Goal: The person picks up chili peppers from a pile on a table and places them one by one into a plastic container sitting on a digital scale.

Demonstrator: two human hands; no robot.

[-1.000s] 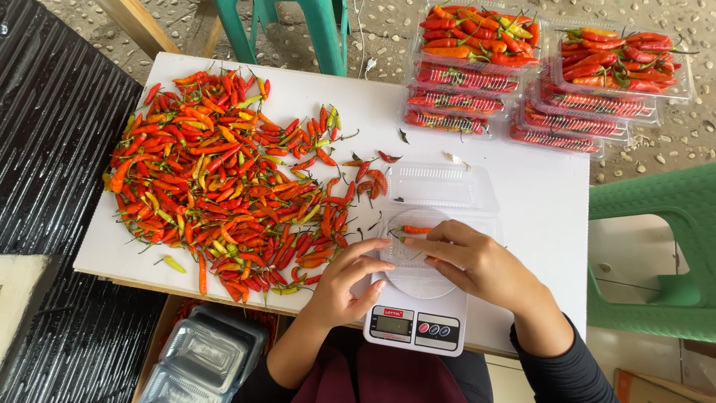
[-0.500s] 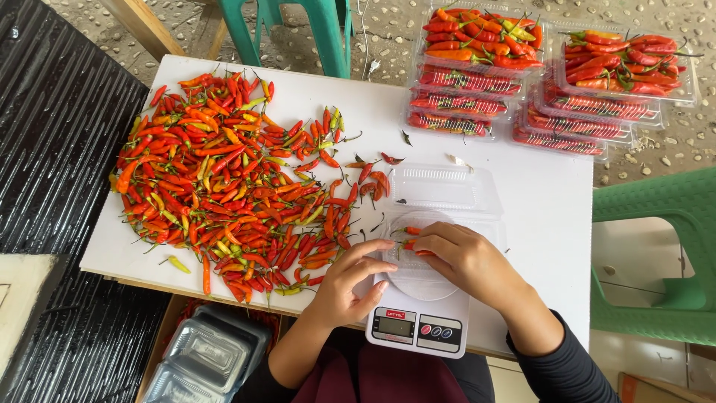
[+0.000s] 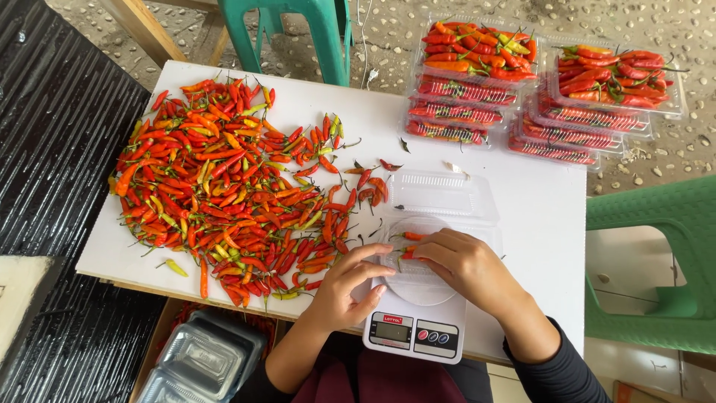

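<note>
Clear plastic clamshell box (image 3: 440, 224), hinged lid open, resting on the white kitchen scale (image 3: 414, 321) at the table's (image 3: 537, 216) near edge, a few chillies (image 3: 409, 246) inside. Light, thin, likely flexible and slippery; best held by the rims. Left hand (image 3: 347, 287) loosely curled, fingertips on the box's left edge. Right hand (image 3: 466, 265) flat over the tray; any grasp beneath impossible to tell. Loose chilli pile (image 3: 224, 186) just left, crowding the scale; filled boxes (image 3: 544, 89) stacked at the far right corner.
</note>
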